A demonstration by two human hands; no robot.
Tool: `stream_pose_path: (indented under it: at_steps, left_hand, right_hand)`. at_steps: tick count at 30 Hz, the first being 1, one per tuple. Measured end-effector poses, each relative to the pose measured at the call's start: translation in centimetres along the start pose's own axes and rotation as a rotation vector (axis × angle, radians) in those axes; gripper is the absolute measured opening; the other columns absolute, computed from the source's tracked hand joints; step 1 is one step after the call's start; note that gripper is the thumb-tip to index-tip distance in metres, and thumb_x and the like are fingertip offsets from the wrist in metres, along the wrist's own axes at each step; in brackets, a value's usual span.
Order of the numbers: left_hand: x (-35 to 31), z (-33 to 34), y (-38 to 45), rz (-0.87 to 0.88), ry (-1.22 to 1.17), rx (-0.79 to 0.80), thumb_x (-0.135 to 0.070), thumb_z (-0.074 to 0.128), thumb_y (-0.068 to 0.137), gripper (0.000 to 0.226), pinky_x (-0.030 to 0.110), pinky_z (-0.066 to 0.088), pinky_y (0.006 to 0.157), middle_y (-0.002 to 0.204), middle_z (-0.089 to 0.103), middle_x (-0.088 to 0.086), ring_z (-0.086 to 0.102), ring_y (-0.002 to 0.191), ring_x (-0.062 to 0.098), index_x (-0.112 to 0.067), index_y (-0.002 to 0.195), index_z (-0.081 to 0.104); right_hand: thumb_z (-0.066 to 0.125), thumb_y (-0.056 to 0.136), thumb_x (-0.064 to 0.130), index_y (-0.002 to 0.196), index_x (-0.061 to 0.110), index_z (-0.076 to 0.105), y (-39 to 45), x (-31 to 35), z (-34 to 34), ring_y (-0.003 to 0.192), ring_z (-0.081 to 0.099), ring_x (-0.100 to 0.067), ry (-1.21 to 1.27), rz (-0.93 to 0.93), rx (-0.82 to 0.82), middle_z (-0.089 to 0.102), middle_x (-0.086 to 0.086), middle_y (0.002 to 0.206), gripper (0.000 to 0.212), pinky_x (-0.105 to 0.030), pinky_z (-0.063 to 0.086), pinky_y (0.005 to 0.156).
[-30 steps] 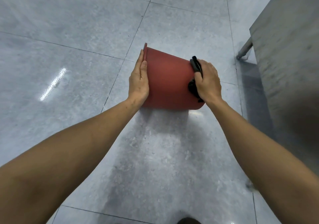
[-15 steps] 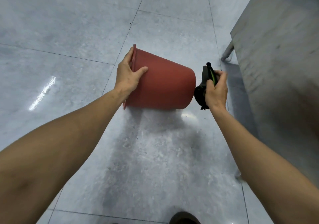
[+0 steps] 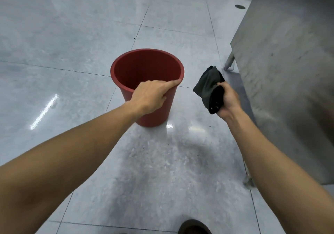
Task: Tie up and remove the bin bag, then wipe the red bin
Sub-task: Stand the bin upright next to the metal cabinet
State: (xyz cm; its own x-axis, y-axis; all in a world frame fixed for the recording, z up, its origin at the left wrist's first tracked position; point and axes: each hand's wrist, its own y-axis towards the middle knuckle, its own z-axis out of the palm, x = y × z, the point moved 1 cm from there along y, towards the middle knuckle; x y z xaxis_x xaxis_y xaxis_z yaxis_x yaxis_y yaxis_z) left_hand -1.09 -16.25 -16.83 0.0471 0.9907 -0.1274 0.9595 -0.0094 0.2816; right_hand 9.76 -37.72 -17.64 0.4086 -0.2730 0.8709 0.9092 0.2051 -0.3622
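Observation:
The red bin [image 3: 153, 114] stands upright on the grey tiled floor, and nothing shows inside it. My left hand [image 3: 150, 94] lies over its near rim. The index finger stretches along the rim and the other fingers curl against the outer wall; the thumb is hidden. To the right of the bin and apart from it, my right hand [image 3: 228, 102] grips a crumpled black cloth [image 3: 207, 87] at about rim height. No bin bag is in view.
A grey steel unit [image 3: 289, 71] on thin metal legs [image 3: 229, 62] fills the right side, close to my right hand. A round floor drain [image 3: 240, 6] lies at the far right. My shoe tip [image 3: 193, 227] shows at the bottom edge.
The bin was tilted on its side in my left hand and now stands upright. My right hand has drawn the black cloth off the bin's base, out to the right.

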Motion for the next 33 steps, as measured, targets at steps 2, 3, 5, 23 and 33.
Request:
stream_pose_path:
  at_steps: [2, 3, 5, 23, 33]
  left_hand:
    - [-0.6, 0.5, -0.3, 0.009, -0.037, 0.033, -0.018, 0.060, 0.086, 0.068, 0.038, 0.053, 0.068, 0.122, 0.063, -0.009, 0.065, 0.101, 0.027, -0.042, 0.143, 0.033]
    - [-0.8, 0.5, -0.4, 0.002, -0.059, 0.048, -0.021, 0.063, 0.086, 0.064, 0.039, 0.054, 0.072, 0.122, 0.064, -0.009, 0.065, 0.103, 0.024, -0.039, 0.142, 0.037]
    - [-1.1, 0.1, -0.1, -0.053, -0.179, 0.056, -0.034, 0.065, 0.086, 0.056, 0.036, 0.054, 0.077, 0.117, 0.065, -0.009, 0.064, 0.100, 0.019, -0.036, 0.138, 0.046]
    - [-3.7, -7.7, 9.2, -0.532, -1.169, -0.101, -0.029, 0.063, 0.091, 0.023, 0.027, 0.048, 0.069, 0.084, 0.068, 0.003, 0.061, 0.074, 0.012, -0.007, 0.089, 0.067]
    - [-1.2, -14.4, 16.2, -0.675, -1.120, -0.193, -0.031, 0.047, 0.098, 0.026, 0.027, 0.044, 0.064, 0.077, 0.058, -0.005, 0.054, 0.072, 0.012, -0.013, 0.083, 0.058]
  right_hand:
    - [0.050, 0.092, 0.019, 0.100, 0.013, 0.059, -0.4, 0.3, 0.0, 0.075, 0.063, -0.017, 0.030, 0.086, 0.081, 0.063, -0.002, 0.087, 0.014, -0.022, 0.050, 0.062]
    - [0.048, 0.092, 0.020, 0.098, 0.013, 0.060, -0.6, 0.5, 0.0, 0.074, 0.065, -0.016, 0.040, 0.129, 0.121, 0.065, -0.002, 0.086, 0.015, -0.021, 0.052, 0.060]
    - [0.048, 0.093, 0.022, 0.095, 0.014, 0.063, -1.0, 0.8, 0.2, 0.070, 0.069, -0.016, 0.027, 0.157, 0.183, 0.069, -0.002, 0.083, 0.017, -0.021, 0.054, 0.059]
    - [0.046, 0.088, 0.070, 0.124, 0.006, 0.067, -2.5, 8.0, 2.9, 0.117, 0.064, -0.027, 0.103, 0.252, 0.417, 0.063, -0.015, 0.131, 0.076, -0.039, 0.057, 0.089]
    - [0.069, 0.088, 0.009, 0.091, 0.005, 0.069, -1.3, 16.4, 9.3, 0.073, 0.072, -0.016, 0.014, 0.028, 0.072, 0.075, -0.005, 0.082, 0.005, -0.029, 0.061, 0.065]
